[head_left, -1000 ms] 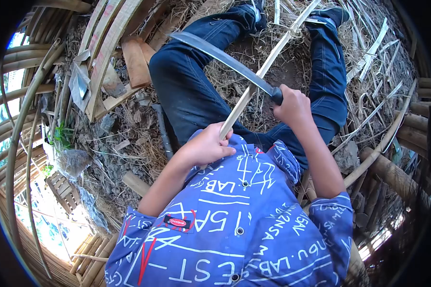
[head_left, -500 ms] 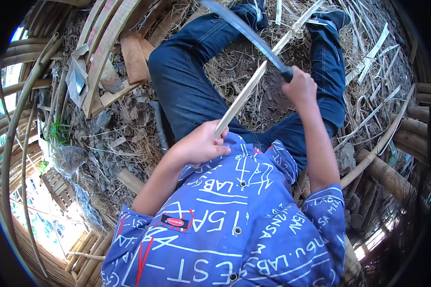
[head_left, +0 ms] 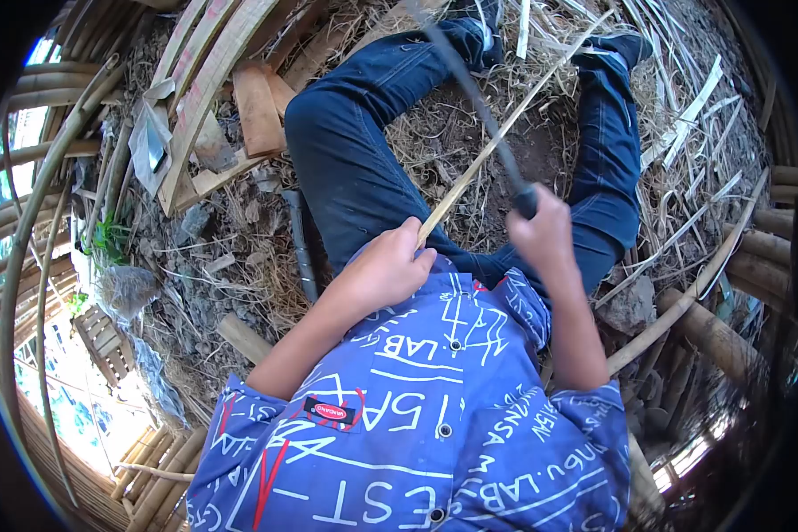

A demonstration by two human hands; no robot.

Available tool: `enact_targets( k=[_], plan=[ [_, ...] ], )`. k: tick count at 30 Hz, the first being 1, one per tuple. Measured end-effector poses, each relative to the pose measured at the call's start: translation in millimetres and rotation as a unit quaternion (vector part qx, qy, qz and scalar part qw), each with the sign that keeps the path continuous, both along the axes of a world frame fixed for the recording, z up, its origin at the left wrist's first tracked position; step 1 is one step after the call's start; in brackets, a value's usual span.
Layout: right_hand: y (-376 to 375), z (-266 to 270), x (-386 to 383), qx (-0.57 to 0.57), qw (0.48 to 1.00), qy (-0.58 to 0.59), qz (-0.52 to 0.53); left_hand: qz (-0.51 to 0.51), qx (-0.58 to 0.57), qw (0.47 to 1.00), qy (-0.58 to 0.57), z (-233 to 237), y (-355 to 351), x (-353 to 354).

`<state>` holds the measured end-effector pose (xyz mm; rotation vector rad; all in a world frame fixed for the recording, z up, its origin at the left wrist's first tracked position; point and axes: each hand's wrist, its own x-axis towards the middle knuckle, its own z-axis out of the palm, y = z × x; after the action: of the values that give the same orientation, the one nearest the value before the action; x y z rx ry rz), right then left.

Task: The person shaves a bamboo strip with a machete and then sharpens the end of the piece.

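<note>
My left hand (head_left: 395,264) is closed around the near end of a long, pale bamboo strip (head_left: 457,191), low against my shirt front. The strip slants away between my legs, its far end up by my right shoe. In my right hand (head_left: 543,232) is the dark handle of a machete (head_left: 477,99). Its long blade, slightly blurred, points away and to the left and crosses the strip in this view, a little beyond its middle.
Bamboo shavings (head_left: 692,106) and fibres litter the soil around my legs. Wooden planks (head_left: 262,111) lie at the upper left. A dark tool shaft (head_left: 303,248) rests beside my left thigh, and bamboo poles (head_left: 714,332) lie at the right.
My right hand has come back toward my body with the machete, its blade steeper. The strip now shows a narrower side, and my left hand has turned with its back up.
</note>
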<state>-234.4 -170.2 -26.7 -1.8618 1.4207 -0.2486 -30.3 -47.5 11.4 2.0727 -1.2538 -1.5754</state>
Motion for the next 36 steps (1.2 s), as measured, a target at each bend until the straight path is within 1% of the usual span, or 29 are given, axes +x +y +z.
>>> enact_targets(
  k=[1, 2, 3, 5, 8, 11, 13, 14, 15, 17, 19, 21, 23, 25, 27, 29, 30, 33, 34, 36],
  plan=[
    [16.8, 4.2, 3.4, 0.0, 0.999, -0.025, 0.023, -0.014, 0.008, 1.0, -0.023, 1.3, -2.9, -1.9],
    [29.6, 12.9, 8.5, 0.026, 0.999, -0.007, 0.041, -0.022, 0.008, 1.0, -0.021, 1.2, -3.7, -3.5],
    [40.8, 12.8, 11.9, 0.007, 0.998, -0.021, 0.063, -0.019, -0.007, 0.999, -0.025, 1.2, -2.8, -4.8],
    [50.1, 18.3, 19.3, 0.031, 0.993, 0.002, 0.118, -0.016, -0.019, 0.999, -0.031, -0.8, 0.3, -7.3],
    [52.4, 3.4, 19.0, -0.013, 0.992, 0.027, 0.122, -0.034, -0.01, 0.998, -0.05, -3.4, 3.0, -9.5],
    [45.4, -2.1, 12.8, -0.038, 0.988, 0.055, 0.137, -0.04, -0.033, 0.997, -0.048, -1.8, 6.3, -14.9],
    [33.9, -5.2, 11.1, -0.062, 0.986, 0.105, 0.117, -0.047, -0.048, 0.996, -0.062, -2.2, 7.9, -11.1],
    [24.4, -13.0, 6.4, -0.078, 0.983, 0.128, 0.102, -0.037, -0.034, 0.997, -0.06, 1.9, 7.2, -11.5],
    [14.2, -20.3, -0.8, -0.083, 0.985, 0.125, 0.09, -0.037, -0.033, 0.997, -0.062, 2.9, 7.4, -12.3],
    [-2.9, -22.5, -9.6, -0.069, 0.982, 0.148, 0.095, -0.067, -0.055, 0.993, -0.083, 4.2, 7.6, -15.0],
    [-9.0, -22.5, -7.5, -0.082, 0.979, 0.155, 0.106, -0.067, -0.056, 0.993, -0.084, 4.6, 6.7, -14.9],
    [-17.1, -23.2, -3.2, -0.096, 0.974, 0.163, 0.122, -0.021, -0.068, 0.996, -0.057, 1.2, 8.1, -11.2],
    [-24.4, -28.4, 9.9, -0.131, 0.966, 0.203, 0.094, -0.009, -0.081, 0.995, -0.064, 1.3, 13.0, -7.5],
    [-50.4, -37.7, 0.8, -0.121, 0.964, 0.234, 0.039, -0.021, -0.05, 0.998, -0.018, 7.3, 17.8, -6.8],
    [-74.4, -40.7, -12.3, -0.133, 0.963, 0.233, 0.015, -0.02, -0.069, 0.997, -0.008, 3.0, 20.8, -9.5],
    [-82.8, -40.1, -13.6, -0.139, 0.959, 0.248, 0.018, -0.022, -0.069, 0.997, 0.009, 0.2, 16.1, -12.1],
    [-84.3, -36.9, -15.3, -0.142, 0.954, 0.263, 0.025, -0.021, -0.037, 0.999, 0.014, 4.3, 12.2, -9.8],
    [-81.2, -39.7, -8.0, -0.149, 0.952, 0.266, 0.019, 0.007, -0.018, 0.999, 0.043, 4.9, 10.2, -4.8],
    [-78.3, -43.1, -4.1, -0.148, 0.956, 0.251, 0.001, 0.009, -0.021, 0.999, 0.049, 3.0, 11.1, -2.9],
    [-75.2, -44.4, 2.4, -0.142, 0.958, 0.251, -0.001, 0.013, -0.034, 0.998, 0.054, -7.9, 16.1, -0.6]
  ],
)
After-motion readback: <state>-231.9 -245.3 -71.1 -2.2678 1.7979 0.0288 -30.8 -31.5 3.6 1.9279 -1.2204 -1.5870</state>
